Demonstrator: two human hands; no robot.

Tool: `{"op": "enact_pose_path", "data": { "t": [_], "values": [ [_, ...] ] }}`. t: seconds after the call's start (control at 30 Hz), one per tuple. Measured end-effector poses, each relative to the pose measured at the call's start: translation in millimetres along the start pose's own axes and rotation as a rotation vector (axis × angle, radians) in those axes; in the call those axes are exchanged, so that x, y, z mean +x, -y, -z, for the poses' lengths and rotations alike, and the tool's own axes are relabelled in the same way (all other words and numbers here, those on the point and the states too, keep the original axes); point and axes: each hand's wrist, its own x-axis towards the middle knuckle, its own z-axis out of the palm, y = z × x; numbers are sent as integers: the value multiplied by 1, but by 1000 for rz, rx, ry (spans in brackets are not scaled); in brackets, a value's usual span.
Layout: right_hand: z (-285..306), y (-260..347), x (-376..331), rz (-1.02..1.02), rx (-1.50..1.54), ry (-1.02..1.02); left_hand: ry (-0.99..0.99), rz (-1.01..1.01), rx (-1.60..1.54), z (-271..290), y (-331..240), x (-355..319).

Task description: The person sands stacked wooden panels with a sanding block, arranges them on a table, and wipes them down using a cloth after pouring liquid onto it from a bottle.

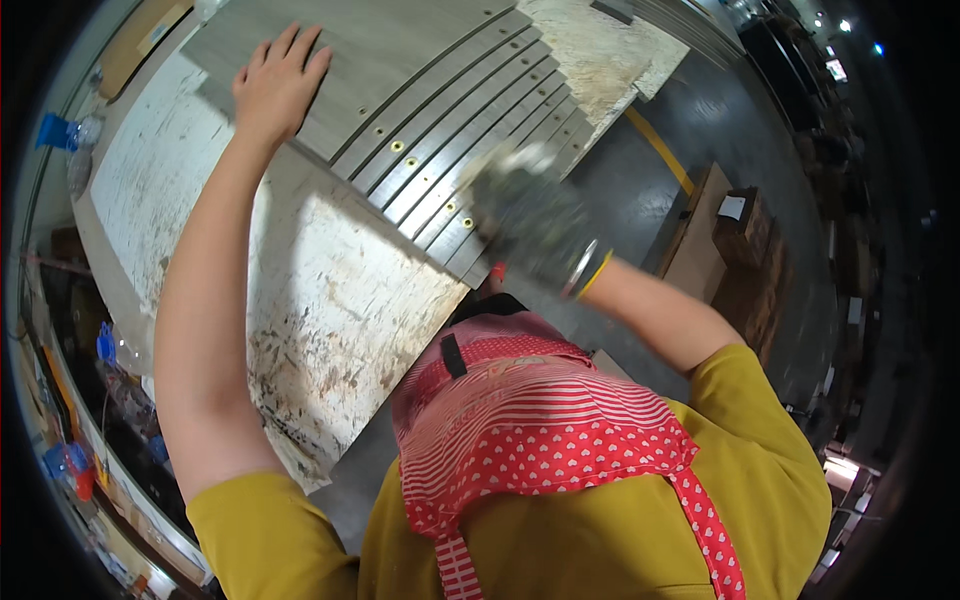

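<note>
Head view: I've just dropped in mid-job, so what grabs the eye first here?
A fanned stack of grey grooved panels with small brass-ringed holes lies across a worn white worktop, upper centre. The bare left hand presses flat on the top panel, while the gloved right hand, motion-blurred, works at the panels' near ends. Low in the picture, a red-and-white apron over a yellow shirt fills the foreground.

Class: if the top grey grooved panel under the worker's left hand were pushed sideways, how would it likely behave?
The top grey panel looks flat and rigid, so probably stiff. Its smooth face suggests it would slide over the staggered stack. The left hand pressing flat probably steadies it.
</note>
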Motion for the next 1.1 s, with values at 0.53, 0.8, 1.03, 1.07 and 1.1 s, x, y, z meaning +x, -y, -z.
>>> {"op": "enact_pose_path", "data": {
  "t": [0.53, 0.8, 1.03, 1.07, 1.1],
  "values": [
    [-37, -93, -26, -61, 341, -166, 77, -18, -8, 7, -1, 1],
    [-32, -50, -24, -78, -59, -183, 134, -2, 18, 10, 0, -1],
    [-49, -136, -10, -209, 256, -209, 114, -35, -31, 6, 5, 2],
    [-55, -135, -11, -199, 264, -205, 104, -31, -28, 5, 5, 3],
    [-59, -132, -12, -189, 240, -345, 93, -34, -30, 3, 7, 3]
  ]
}}
